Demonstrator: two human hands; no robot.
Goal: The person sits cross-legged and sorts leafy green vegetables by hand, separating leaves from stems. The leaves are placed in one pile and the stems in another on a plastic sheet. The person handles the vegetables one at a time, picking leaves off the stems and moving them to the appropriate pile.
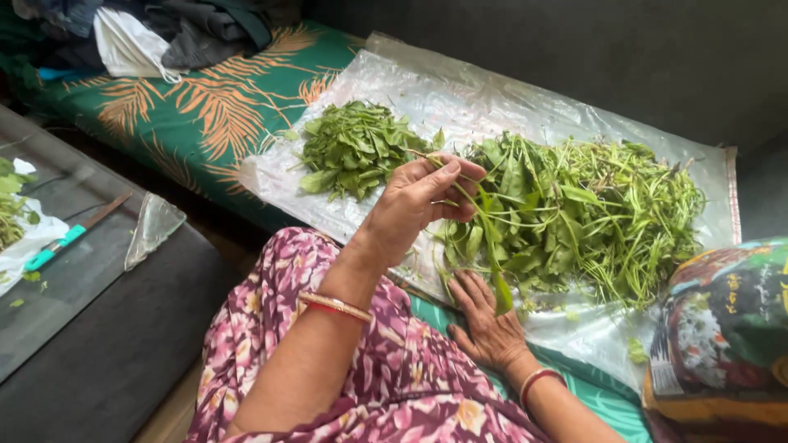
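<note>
The leafy stem (480, 221) you held was light, soft and easy to tear (the leaves bruise), so the thin stalk was the place to pinch. Your left hand (419, 201) was closed on it, above the heap of greens (591, 213) at three o'clock. Your right hand (484, 324) lay open, flat on the plastic sheet (460, 90).
</note>
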